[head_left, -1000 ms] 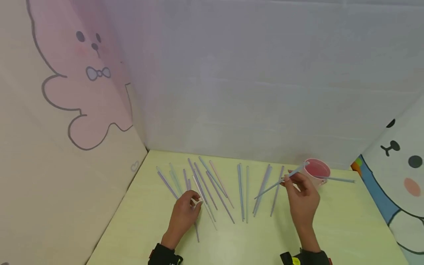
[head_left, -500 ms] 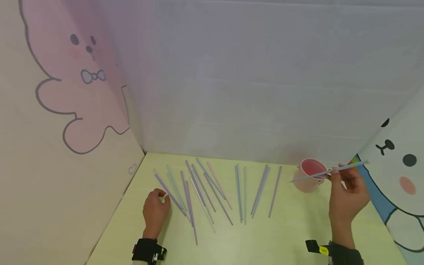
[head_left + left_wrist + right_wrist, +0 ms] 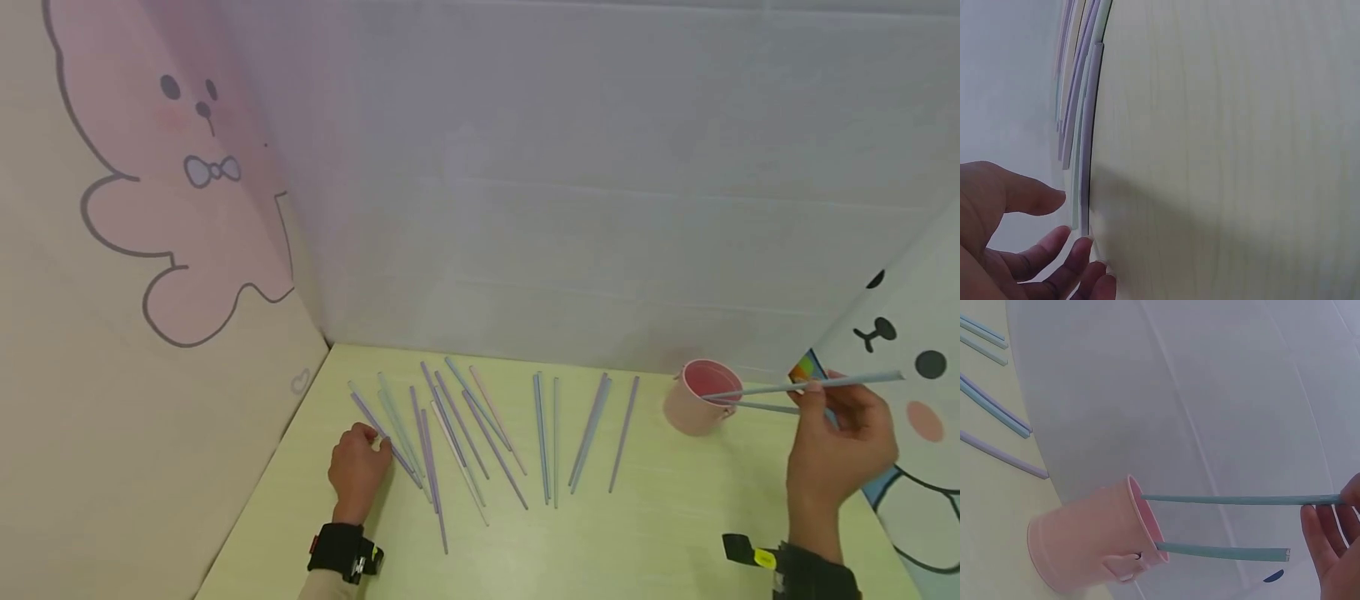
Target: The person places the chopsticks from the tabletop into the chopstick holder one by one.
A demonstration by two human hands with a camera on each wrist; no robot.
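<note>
behind everything hangs a grey sheet (image 3: 585, 183), faintly creased. to its left, the side wall bears a pink bear (image 3: 217, 225); to the right, a white bear (image 3: 930, 433) is printed.

below it spreads your pale yellow table (image 3: 585, 558).

your right hand (image 3: 843, 437), raised beyond the bucket (image 3: 686, 417), pinches a blue straw (image 3: 772, 389) between thumb and fingers. your left hand (image 3: 360, 471) is low at the table's left, fingers loosely bent, thumb apart, grasping nothing; its fingertips are at the near end of a purple straw (image 3: 1092, 125), and you can't tell whether they touch it.

the bucket is pink and stands upright near the table's back edge, its handle hanging at the side. a second blue straw (image 3: 1229, 552) leans out over its rim. the straw you hold slants almost level, its far end at the bucket's mouth.

more straws lie in loose groups between your hands: a pink one (image 3: 498, 419) in the left cluster, a lone lilac one (image 3: 624, 435) nearest the bucket.
</note>
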